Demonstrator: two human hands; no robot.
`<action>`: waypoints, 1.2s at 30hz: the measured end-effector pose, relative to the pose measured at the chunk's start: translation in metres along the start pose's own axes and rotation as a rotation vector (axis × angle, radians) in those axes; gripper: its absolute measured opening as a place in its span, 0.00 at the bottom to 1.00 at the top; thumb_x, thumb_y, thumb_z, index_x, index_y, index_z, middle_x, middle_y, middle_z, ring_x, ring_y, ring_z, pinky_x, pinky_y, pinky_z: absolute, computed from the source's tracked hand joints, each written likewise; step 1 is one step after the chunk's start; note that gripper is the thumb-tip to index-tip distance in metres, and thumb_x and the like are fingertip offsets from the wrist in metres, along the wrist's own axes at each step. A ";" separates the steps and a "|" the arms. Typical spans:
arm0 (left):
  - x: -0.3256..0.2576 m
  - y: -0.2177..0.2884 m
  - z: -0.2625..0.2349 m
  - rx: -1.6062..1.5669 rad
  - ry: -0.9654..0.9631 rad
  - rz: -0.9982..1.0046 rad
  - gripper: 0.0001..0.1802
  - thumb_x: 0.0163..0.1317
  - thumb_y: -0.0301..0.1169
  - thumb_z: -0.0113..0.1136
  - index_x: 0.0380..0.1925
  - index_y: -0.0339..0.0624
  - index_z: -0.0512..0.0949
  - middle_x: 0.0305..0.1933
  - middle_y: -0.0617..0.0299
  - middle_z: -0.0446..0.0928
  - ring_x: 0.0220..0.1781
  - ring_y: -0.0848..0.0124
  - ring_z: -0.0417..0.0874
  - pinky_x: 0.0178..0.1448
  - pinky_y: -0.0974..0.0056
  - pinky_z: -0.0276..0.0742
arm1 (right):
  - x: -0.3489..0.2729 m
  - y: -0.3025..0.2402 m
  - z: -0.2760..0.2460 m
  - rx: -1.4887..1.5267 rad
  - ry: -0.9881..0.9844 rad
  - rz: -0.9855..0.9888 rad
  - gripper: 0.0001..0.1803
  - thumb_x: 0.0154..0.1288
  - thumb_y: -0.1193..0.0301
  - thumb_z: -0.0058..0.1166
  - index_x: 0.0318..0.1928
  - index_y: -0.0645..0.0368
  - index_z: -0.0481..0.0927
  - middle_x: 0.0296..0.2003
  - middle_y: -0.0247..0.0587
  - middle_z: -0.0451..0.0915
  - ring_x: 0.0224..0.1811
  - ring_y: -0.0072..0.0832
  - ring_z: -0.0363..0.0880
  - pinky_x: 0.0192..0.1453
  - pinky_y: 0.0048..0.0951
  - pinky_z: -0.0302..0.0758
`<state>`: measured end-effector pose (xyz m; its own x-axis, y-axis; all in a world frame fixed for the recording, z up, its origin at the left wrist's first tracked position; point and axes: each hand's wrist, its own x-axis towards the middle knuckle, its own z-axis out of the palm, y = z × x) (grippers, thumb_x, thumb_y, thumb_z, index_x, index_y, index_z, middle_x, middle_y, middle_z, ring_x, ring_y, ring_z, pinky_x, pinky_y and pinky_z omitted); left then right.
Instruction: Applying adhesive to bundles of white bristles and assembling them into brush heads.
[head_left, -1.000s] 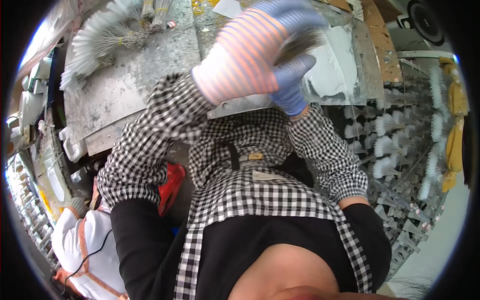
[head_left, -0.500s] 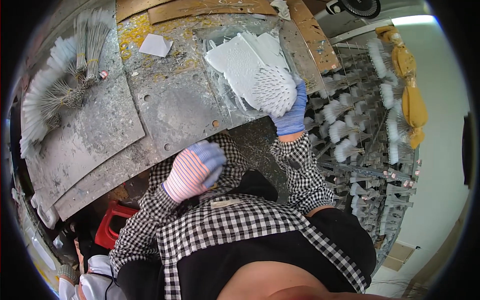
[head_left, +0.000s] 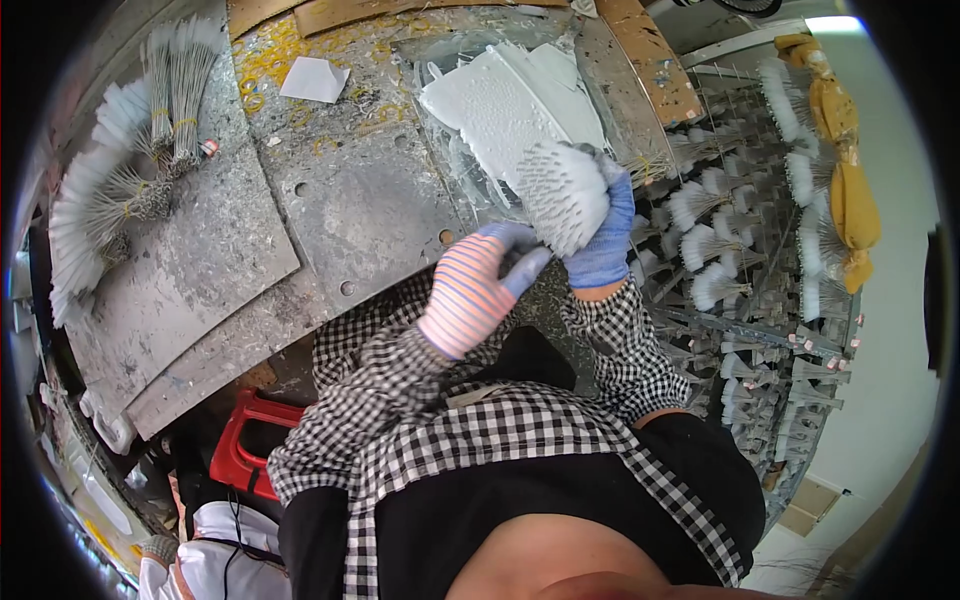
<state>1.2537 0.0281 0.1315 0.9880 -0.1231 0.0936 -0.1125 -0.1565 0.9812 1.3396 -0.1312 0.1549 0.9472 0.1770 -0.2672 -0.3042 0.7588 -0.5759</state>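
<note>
While the right hand (head_left: pixel 605 235) in its blue glove grasps a spiky bundle (head_left: pixel 562 200) from behind, the left hand (head_left: pixel 480 285), in a striped glove, meets its lower edge. From where I stand, the left thumb and forefinger are parted around that edge; whether they pinch any strands I cannot tell. The right fingers are wrapped round the back, mostly hidden. The bundle sits right of centre in the frame, its white-coated tips turned upward, overlapping the near side of the white paste (head_left: pixel 490 95); I can't judge whether it touches.

To do this well, I'd say, the right hand should hold firmly but well behind the wet-looking tips, while the left works lightly at the rim only, so strands neither clump nor lose their coating. Keeping the bundle near the paste should keep drips off the sleeves.

As for containers, the nearest thing to one is the clear sheet (head_left: pixel 450 155) at upper centre, bearing the paste in a broad slab with smeared edges. The metal rack (head_left: pixel 690 320) at the right holds rows of white-tipped tufts (head_left: pixel 720 285). More bundles (head_left: pixel 90 245) fan out at upper left on the table (head_left: pixel 370 190).
</note>
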 end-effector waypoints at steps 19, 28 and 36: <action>-0.052 -0.050 -0.079 0.742 0.154 0.193 0.12 0.55 0.30 0.71 0.40 0.45 0.83 0.24 0.59 0.77 0.26 0.59 0.80 0.29 0.57 0.75 | 0.113 0.002 -0.018 -0.982 -0.099 -0.516 0.11 0.58 0.79 0.68 0.40 0.60 0.81 0.38 0.35 0.86 0.41 0.22 0.84 0.50 0.26 0.82; -0.048 -0.065 -0.090 0.755 0.200 0.201 0.11 0.53 0.31 0.72 0.37 0.46 0.84 0.25 0.62 0.79 0.23 0.62 0.79 0.27 0.60 0.74 | 0.145 0.022 -0.029 -1.075 -0.168 -0.475 0.11 0.58 0.71 0.70 0.40 0.58 0.83 0.38 0.34 0.86 0.40 0.21 0.84 0.49 0.26 0.81; -0.049 -0.068 -0.091 0.782 0.160 0.169 0.13 0.51 0.34 0.73 0.38 0.47 0.85 0.26 0.63 0.79 0.24 0.63 0.79 0.27 0.59 0.74 | 0.142 0.030 -0.031 -1.134 -0.120 -0.406 0.12 0.58 0.71 0.70 0.41 0.59 0.82 0.37 0.33 0.86 0.40 0.21 0.84 0.48 0.26 0.81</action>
<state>1.2231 0.1335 0.0754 0.9475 -0.0736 0.3111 -0.2444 -0.7942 0.5563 1.4623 -0.1022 0.0758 0.9793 0.1560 0.1288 0.1586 -0.1975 -0.9674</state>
